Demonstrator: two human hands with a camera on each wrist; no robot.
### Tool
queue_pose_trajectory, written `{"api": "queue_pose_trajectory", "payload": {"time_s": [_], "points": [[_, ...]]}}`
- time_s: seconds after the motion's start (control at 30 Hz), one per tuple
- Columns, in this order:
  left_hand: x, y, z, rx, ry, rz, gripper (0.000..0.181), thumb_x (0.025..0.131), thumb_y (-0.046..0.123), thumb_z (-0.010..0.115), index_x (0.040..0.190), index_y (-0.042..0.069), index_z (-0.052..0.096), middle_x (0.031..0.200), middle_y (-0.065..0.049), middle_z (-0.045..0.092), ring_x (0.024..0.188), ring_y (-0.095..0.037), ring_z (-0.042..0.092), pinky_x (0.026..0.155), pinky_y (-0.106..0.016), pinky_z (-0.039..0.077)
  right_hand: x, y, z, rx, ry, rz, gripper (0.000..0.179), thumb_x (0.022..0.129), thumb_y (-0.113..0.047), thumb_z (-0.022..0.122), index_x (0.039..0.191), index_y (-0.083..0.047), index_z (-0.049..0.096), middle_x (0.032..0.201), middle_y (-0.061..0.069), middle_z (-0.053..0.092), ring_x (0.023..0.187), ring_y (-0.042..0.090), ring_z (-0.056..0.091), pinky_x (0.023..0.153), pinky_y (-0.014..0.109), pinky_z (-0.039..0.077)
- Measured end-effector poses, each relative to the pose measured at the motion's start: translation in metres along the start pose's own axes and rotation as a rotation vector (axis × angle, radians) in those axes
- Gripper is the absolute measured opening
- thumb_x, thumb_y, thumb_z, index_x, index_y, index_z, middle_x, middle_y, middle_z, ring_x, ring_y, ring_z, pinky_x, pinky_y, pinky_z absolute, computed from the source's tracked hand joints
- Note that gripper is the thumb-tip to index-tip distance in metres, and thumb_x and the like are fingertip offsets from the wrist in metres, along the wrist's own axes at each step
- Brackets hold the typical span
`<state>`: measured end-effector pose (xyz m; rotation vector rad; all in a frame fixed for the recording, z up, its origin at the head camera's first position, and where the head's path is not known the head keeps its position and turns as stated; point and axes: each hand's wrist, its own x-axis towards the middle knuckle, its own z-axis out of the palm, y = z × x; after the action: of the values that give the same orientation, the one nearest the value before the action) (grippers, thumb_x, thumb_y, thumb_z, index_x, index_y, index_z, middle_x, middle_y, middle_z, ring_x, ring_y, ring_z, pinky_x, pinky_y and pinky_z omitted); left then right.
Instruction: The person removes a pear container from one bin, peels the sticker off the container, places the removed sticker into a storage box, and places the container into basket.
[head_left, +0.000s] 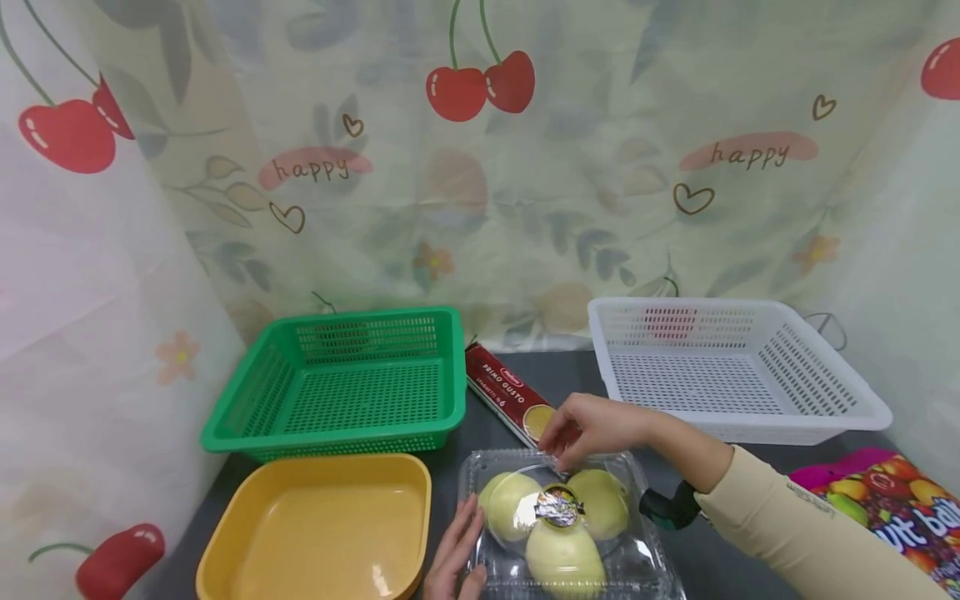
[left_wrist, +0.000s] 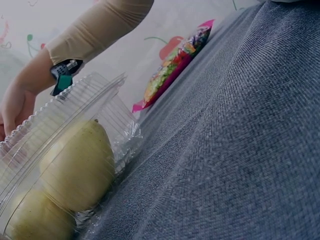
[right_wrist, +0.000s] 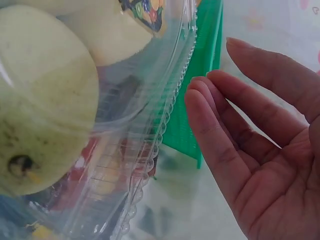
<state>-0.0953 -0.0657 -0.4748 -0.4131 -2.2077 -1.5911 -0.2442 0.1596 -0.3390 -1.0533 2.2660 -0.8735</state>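
Note:
A clear plastic clamshell box (head_left: 558, 533) with three pale yellow-green fruits (head_left: 566, 558), pear-like in shape, sits at the front middle with its lid down. A round printed sticker (head_left: 558, 506) is on the lid. My left hand (head_left: 454, 557) rests along the box's left side, fingers fairly straight. Over the far edge hovers my right hand (head_left: 588, 429); in the right wrist view its fingers (right_wrist: 215, 130) are loosely bent beside the scalloped rim, with nothing between them and the thumb. The left hand does not show in the left wrist view.
Behind the box lies a red spaghetti pack (head_left: 510, 392). A green basket (head_left: 337, 446) and a yellow tray (head_left: 311, 533) stand on the left, a white basket (head_left: 750, 427) at the back right. A colourful candy bag (head_left: 896, 508) lies at the right.

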Motion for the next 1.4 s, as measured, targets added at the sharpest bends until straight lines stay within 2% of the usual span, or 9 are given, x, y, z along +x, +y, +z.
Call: {"api": "queue_pose_trajectory", "payload": {"time_s": [0.07, 0.23, 0.37, 0.47, 0.8, 0.93, 1.03, 1.23, 1.4], "points": [[-0.001, -0.003, 0.001, -0.001, 0.012, 0.03, 0.055, 0.073, -0.011, 0.055, 0.127, -0.003, 0.054, 0.137, -0.023, 0.046, 0.132, 0.015, 0.023, 0.103, -0.007, 0.02, 0.002, 0.0, -0.001, 0.008, -0.014, 0.001, 0.028, 0.08, -0.01, 0.071, 0.104, 0.003, 0.068, 0.092, 0.006, 0.07, 0.078, 0.003, 0.062, 0.069, 0.02, 0.053], [-0.001, -0.001, 0.0, -0.023, 0.003, 0.005, 0.054, 0.075, -0.011, 0.054, 0.128, -0.002, 0.054, 0.138, -0.022, 0.045, 0.132, 0.016, 0.022, 0.103, -0.008, 0.021, 0.006, -0.001, -0.002, 0.046, -0.047, 0.002, 0.024, 0.081, -0.008, 0.069, 0.101, 0.006, 0.068, 0.088, 0.009, 0.071, 0.074, 0.004, 0.063, 0.067, 0.02, 0.054], [0.0, -0.001, 0.001, -0.018, 0.012, 0.039, 0.054, 0.074, -0.012, 0.054, 0.127, -0.004, 0.053, 0.137, -0.025, 0.045, 0.133, 0.014, 0.022, 0.103, -0.008, 0.021, 0.008, -0.002, -0.003, 0.082, -0.066, 0.001, 0.023, 0.081, -0.006, 0.069, 0.099, 0.007, 0.068, 0.085, 0.01, 0.071, 0.071, 0.005, 0.063, 0.065, 0.021, 0.054], [0.0, -0.001, 0.0, -0.024, 0.005, 0.024, 0.053, 0.075, -0.011, 0.054, 0.128, -0.003, 0.054, 0.137, -0.024, 0.045, 0.132, 0.015, 0.023, 0.103, -0.008, 0.022, 0.01, -0.002, -0.003, 0.089, -0.079, 0.008, 0.022, 0.081, -0.006, 0.069, 0.098, 0.007, 0.068, 0.084, 0.01, 0.071, 0.07, 0.004, 0.062, 0.064, 0.02, 0.054], [0.001, 0.008, -0.002, -0.027, -0.033, -0.099, 0.051, 0.08, -0.007, 0.052, 0.13, 0.001, 0.053, 0.14, -0.02, 0.044, 0.13, 0.018, 0.021, 0.103, -0.009, 0.023, 0.015, 0.001, 0.001, 0.067, -0.104, 0.054, 0.019, 0.08, -0.003, 0.069, 0.097, 0.006, 0.069, 0.083, 0.008, 0.071, 0.068, 0.003, 0.062, 0.063, 0.019, 0.053], [0.0, 0.009, -0.002, -0.023, -0.031, -0.115, 0.051, 0.08, -0.007, 0.052, 0.13, 0.001, 0.053, 0.14, -0.019, 0.044, 0.129, 0.019, 0.021, 0.104, -0.009, 0.024, 0.015, 0.001, 0.001, 0.062, -0.11, 0.055, 0.018, 0.08, -0.003, 0.069, 0.096, 0.006, 0.069, 0.083, 0.009, 0.071, 0.068, 0.003, 0.062, 0.062, 0.019, 0.053], [0.0, 0.008, -0.001, -0.022, -0.015, -0.088, 0.051, 0.079, -0.007, 0.052, 0.129, 0.001, 0.054, 0.139, -0.02, 0.045, 0.13, 0.018, 0.022, 0.103, -0.009, 0.024, 0.016, 0.001, 0.001, 0.064, -0.109, 0.055, 0.018, 0.08, -0.002, 0.069, 0.096, 0.007, 0.069, 0.082, 0.01, 0.071, 0.067, 0.003, 0.061, 0.062, 0.018, 0.052], [0.0, 0.0, 0.001, -0.01, 0.027, 0.041, 0.054, 0.074, -0.012, 0.053, 0.127, -0.003, 0.055, 0.135, -0.025, 0.047, 0.132, 0.014, 0.024, 0.103, -0.007, 0.022, 0.016, 0.001, 0.003, 0.043, -0.095, 0.043, 0.019, 0.078, 0.0, 0.069, 0.095, 0.008, 0.069, 0.081, 0.011, 0.071, 0.068, 0.001, 0.061, 0.062, 0.016, 0.051], [0.0, 0.001, 0.002, -0.019, 0.032, 0.014, 0.053, 0.074, -0.011, 0.054, 0.127, -0.002, 0.055, 0.136, -0.023, 0.047, 0.131, 0.015, 0.024, 0.102, -0.007, 0.022, 0.016, 0.0, 0.006, 0.025, -0.09, 0.036, 0.018, 0.078, 0.0, 0.069, 0.095, 0.008, 0.069, 0.082, 0.012, 0.071, 0.071, 0.001, 0.062, 0.064, 0.016, 0.052]]}}
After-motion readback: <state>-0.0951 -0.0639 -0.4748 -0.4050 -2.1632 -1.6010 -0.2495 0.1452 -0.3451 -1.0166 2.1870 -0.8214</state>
